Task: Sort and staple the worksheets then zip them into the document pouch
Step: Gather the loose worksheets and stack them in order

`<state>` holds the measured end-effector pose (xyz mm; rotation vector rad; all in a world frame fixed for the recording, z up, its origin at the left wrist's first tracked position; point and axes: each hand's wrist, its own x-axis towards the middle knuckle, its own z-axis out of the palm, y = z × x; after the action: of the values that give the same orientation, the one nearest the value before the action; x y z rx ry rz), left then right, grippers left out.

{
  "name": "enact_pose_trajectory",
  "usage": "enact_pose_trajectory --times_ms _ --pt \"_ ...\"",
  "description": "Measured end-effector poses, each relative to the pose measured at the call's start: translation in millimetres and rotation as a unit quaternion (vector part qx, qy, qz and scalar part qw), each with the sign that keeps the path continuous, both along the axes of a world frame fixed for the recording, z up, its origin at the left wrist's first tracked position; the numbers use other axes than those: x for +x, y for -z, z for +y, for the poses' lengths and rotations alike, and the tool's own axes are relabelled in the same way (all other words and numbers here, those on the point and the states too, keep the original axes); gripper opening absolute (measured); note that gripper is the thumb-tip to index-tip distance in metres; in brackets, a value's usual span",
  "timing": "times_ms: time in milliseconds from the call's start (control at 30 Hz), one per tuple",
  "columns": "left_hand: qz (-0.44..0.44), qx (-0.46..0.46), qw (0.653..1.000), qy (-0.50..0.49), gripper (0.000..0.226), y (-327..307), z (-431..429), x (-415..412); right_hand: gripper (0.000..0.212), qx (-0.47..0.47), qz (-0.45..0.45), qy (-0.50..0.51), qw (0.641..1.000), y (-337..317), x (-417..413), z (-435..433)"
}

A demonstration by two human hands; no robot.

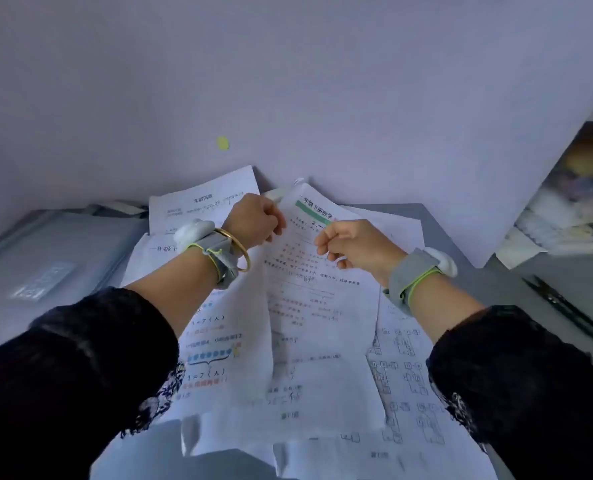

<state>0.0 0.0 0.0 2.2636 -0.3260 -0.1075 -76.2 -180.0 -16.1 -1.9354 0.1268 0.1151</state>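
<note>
Your left hand (253,221) and right hand (353,244) both hold one worksheet (319,327), lifted over the middle of the grey table (495,282); the left hand's curled fingers pinch its upper left edge, and the right hand's curled fingers pinch it just beside, near the top centre; the sheet is white and slightly creased down its length, with a green banner under a printed heading and rows of black and red print; beneath it a loose pile of other worksheets (409,386) is spread across the table, some with coloured dots and sums, some with box diagrams; the translucent grey document pouch (45,261) lies flat to your left, beside the pile; a pair of dark snips (565,311) lies to your right, apart from the papers.
</note>
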Motion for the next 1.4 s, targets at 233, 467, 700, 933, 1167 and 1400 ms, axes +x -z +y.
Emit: enact_pose_trajectory --times_ms 233,467,700,933,1167,1400 --pt "-0.012 0.000 1.000 -0.016 0.032 24.7 14.3 -36.2 0.029 -0.004 -0.028 0.040 0.999 20.2 -38.7 12.2" --pt "-0.049 0.030 0.996 -0.066 0.035 55.0 22.3 -48.3 0.033 -0.006 -0.071 0.095 0.993 32.2 -46.7 14.3" --pt "-0.056 0.003 0.997 -0.051 0.049 67.9 19.0 -48.0 0.030 -0.022 -0.084 0.068 0.994 41.6 -42.2 12.1" --pt "-0.082 0.089 0.993 0.005 0.065 69.7 17.9 -48.9 0.026 -0.088 -0.111 0.059 0.988 41.5 -43.5 10.8" --pt "-0.089 0.148 0.985 0.005 0.064 72.4 15.8 -49.4 0.042 -0.415 0.022 0.233 0.879 41.3 -40.3 -6.0" --pt "-0.122 0.195 0.972 0.052 0.044 70.1 13.8 -56.5 0.059 -0.360 -0.009 0.212 0.908 44.4 -40.2 -7.1"
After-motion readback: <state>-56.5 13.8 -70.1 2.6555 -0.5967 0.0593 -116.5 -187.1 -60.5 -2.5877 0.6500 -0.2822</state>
